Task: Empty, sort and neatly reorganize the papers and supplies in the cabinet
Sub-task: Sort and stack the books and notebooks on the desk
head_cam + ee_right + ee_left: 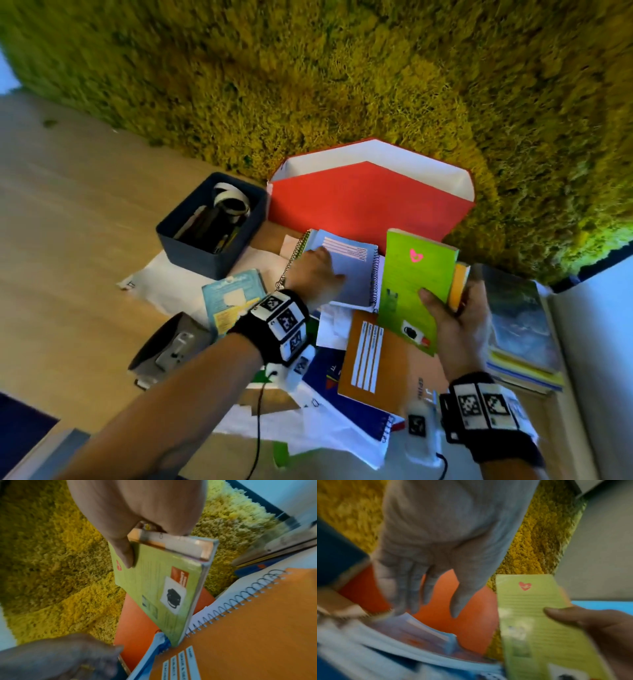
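My left hand [318, 272] lies with straight fingers on a light blue spiral notebook [346, 274] at the top of a loose pile; in the left wrist view its fingers [412, 588] reach down to that notebook [426, 631]. My right hand [445, 305] grips a green notebook with a pink heart [411, 274] upright, together with a thicker orange-edged book [460, 284] behind it. The right wrist view shows the thumb [126, 555] across the green cover [159, 588] and the other book [173, 542] clamped behind. An orange spiral notebook [373, 356] lies below.
A red folder [370, 202] stands open against the green shag rug [308, 85]. A dark blue bin [212, 222] of supplies sits left of it. A stack of books [520, 329] lies at the right. White papers, a dark blue notebook [342, 397] and a light blue packet [233, 301] cover the wooden floor.
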